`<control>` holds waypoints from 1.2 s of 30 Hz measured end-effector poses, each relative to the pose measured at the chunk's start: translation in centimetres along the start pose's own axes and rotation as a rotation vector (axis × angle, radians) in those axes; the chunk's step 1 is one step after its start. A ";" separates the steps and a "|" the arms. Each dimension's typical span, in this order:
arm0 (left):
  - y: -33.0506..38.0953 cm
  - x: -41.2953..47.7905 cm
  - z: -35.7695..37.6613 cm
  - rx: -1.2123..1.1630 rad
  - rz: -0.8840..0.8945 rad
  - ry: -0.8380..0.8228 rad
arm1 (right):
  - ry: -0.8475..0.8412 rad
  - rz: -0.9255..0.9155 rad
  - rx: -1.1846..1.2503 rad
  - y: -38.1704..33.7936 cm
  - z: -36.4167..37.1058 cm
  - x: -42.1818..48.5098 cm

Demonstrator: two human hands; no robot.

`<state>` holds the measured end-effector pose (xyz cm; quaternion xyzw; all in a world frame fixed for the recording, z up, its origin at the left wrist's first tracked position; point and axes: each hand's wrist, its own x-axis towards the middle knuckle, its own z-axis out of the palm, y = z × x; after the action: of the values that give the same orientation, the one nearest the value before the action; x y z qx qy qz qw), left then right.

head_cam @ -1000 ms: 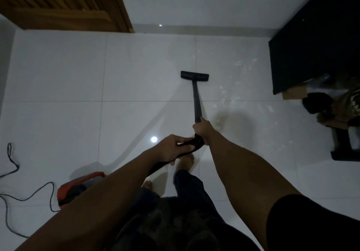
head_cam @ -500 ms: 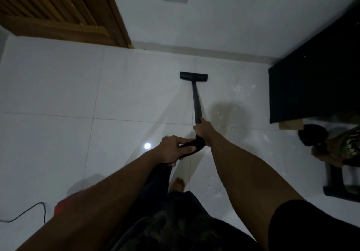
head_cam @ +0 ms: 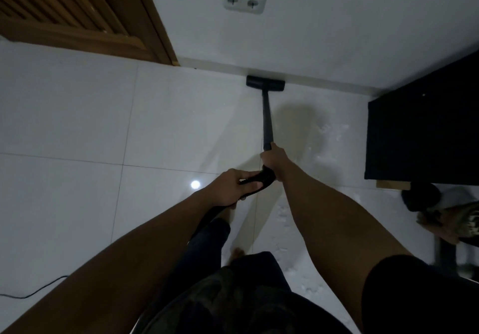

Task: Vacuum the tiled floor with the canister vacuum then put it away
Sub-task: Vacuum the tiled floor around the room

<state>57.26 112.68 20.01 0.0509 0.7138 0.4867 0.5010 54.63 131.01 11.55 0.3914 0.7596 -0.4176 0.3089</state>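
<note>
The black floor nozzle (head_cam: 265, 83) lies flat on the white tiled floor (head_cam: 64, 116), touching the base of the far wall. Its black wand (head_cam: 267, 118) runs back toward me. My right hand (head_cam: 274, 160) is wrapped around the wand's lower end. My left hand (head_cam: 230, 188) grips the curved black handle (head_cam: 259, 179) just behind it, and the hose (head_cam: 207, 219) drops away below my left wrist. The canister itself is out of view.
A black power cord (head_cam: 33, 292) lies on the floor at the lower left. A wooden louvred door (head_cam: 77, 15) stands at the far left, a double wall socket (head_cam: 245, 1) above the nozzle. A black cabinet (head_cam: 420, 131) and dark clutter (head_cam: 445, 212) fill the right side. My bare foot (head_cam: 237, 252) is below.
I have stepped forward and pushed the nozzle ahead until it meets the wall. The orange canister has dropped out of view at the lower left.
</note>
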 end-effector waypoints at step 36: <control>-13.7 -24.9 26.4 0.316 -0.007 -0.132 | 0.101 0.069 0.229 30.7 6.4 -29.7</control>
<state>95.44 108.60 25.72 0.1583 0.7471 0.3622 0.5344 96.63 126.05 20.17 0.4706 0.7076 -0.4705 0.2378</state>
